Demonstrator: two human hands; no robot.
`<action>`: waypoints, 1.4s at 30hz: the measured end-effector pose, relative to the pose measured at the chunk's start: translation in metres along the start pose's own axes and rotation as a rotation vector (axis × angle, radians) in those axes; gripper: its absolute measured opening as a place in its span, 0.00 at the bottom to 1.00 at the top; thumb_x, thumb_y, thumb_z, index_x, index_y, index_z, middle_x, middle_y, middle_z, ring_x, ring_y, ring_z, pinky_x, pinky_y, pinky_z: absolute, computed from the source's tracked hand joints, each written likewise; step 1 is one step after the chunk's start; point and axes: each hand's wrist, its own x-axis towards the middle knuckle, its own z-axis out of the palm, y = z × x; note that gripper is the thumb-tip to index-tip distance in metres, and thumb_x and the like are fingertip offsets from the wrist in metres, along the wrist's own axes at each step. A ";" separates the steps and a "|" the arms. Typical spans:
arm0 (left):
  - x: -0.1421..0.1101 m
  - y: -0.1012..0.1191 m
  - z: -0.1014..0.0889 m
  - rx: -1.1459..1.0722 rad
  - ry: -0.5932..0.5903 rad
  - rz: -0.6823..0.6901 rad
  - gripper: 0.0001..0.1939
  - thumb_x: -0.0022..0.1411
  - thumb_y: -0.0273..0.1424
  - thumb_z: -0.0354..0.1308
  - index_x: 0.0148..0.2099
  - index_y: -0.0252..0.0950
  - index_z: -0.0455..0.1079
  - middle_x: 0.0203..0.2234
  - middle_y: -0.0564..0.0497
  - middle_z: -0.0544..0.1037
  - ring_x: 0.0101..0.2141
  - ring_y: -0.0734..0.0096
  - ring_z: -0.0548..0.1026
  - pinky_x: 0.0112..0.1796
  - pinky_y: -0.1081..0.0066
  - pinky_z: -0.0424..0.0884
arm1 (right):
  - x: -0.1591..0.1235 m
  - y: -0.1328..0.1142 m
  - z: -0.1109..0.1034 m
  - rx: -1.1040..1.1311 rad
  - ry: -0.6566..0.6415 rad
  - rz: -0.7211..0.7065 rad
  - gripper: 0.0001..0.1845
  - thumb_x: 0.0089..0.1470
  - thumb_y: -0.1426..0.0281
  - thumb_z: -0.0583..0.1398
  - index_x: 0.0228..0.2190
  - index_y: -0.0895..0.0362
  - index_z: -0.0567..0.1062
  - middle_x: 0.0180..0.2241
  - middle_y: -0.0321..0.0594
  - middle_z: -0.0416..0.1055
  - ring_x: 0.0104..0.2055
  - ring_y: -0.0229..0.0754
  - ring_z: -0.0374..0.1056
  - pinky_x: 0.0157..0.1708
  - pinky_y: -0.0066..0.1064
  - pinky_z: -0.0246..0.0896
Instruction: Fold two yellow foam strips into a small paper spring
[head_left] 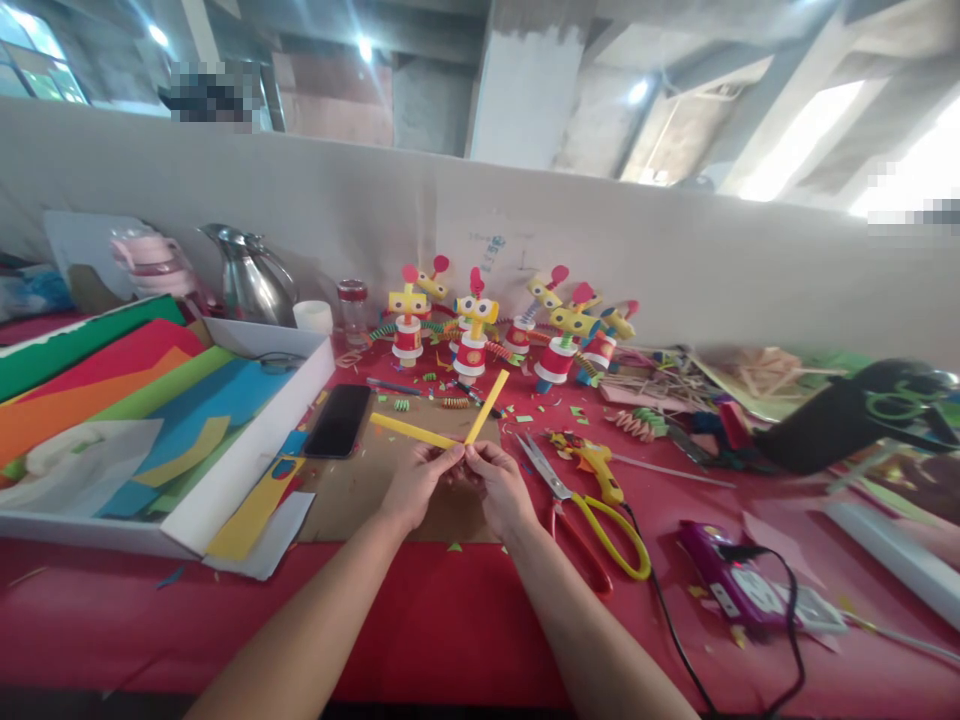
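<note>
My left hand (417,482) and my right hand (496,481) meet over a brown cardboard sheet (360,490) and pinch two yellow paper strips (448,424) where they cross. One strip runs left and lies low; the other rises up to the right. Both hands are closed on the strips' joined ends. Beyond them stands a row of small red and yellow paper robot figures (480,330).
A white box (247,450) of coloured paper sheets sits at left, a black phone (339,420) beside it. Yellow-handled scissors (592,510), a yellow glue gun (592,462) and a purple power strip (731,580) lie at right on the red tablecloth. A steel kettle (251,280) stands behind.
</note>
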 end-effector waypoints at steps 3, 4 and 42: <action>-0.001 0.002 0.001 0.008 0.015 -0.017 0.14 0.51 0.37 0.64 0.39 0.34 0.76 0.21 0.55 0.73 0.23 0.78 0.67 0.27 0.75 0.61 | 0.000 0.002 -0.001 -0.100 0.058 -0.072 0.11 0.43 0.62 0.66 0.26 0.56 0.75 0.20 0.31 0.66 0.22 0.33 0.59 0.25 0.26 0.54; -0.001 0.003 0.002 0.014 0.024 -0.024 0.14 0.51 0.36 0.64 0.39 0.34 0.76 0.21 0.54 0.73 0.23 0.78 0.67 0.27 0.76 0.61 | 0.000 0.002 -0.001 -0.131 0.069 -0.097 0.11 0.44 0.62 0.66 0.27 0.57 0.75 0.20 0.31 0.66 0.22 0.33 0.59 0.25 0.26 0.53; -0.002 0.005 -0.003 0.299 -0.029 0.045 0.18 0.51 0.37 0.63 0.44 0.36 0.77 0.30 0.49 0.81 0.33 0.64 0.76 0.39 0.68 0.70 | -0.001 -0.002 -0.004 -0.110 0.096 -0.120 0.11 0.41 0.65 0.67 0.21 0.57 0.72 0.17 0.30 0.64 0.19 0.31 0.54 0.22 0.26 0.48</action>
